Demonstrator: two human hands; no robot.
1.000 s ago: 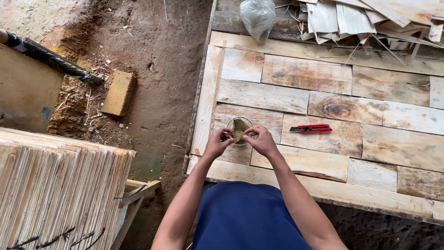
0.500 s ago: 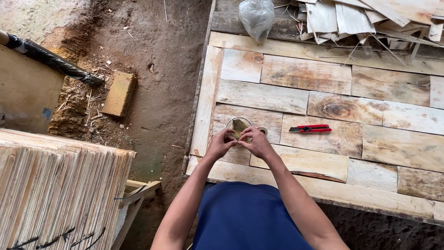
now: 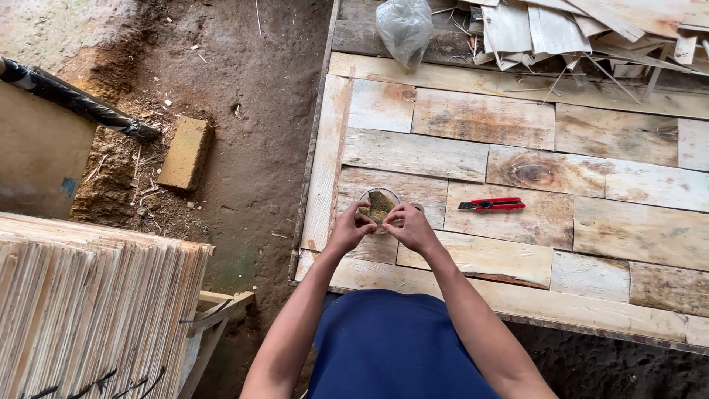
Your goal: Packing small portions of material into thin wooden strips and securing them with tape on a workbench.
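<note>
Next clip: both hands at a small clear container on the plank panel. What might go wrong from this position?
1. The left hand and right hand pinch the small clear container of greenish-brown material; a slip may spill it onto the plank panel.
2. The red utility knife lies just beside the right hand and might get bumped.

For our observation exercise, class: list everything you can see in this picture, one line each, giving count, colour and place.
Wooden panel: one, pale patchwork boards, right half of the view.
Round container: one, clear with yellow-green contents, on the panel between the hands.
Utility knife: one, red and black, on the panel right of the container.
Plastic bag: one, clear, top edge of the panel.
Wood offcuts: many, pale, top right.
Brick: one, yellowish, on the dirt at left.
Stacked thin boards: many, pale, bottom left.
Left hand: on the container.
Right hand: on the container.
</note>
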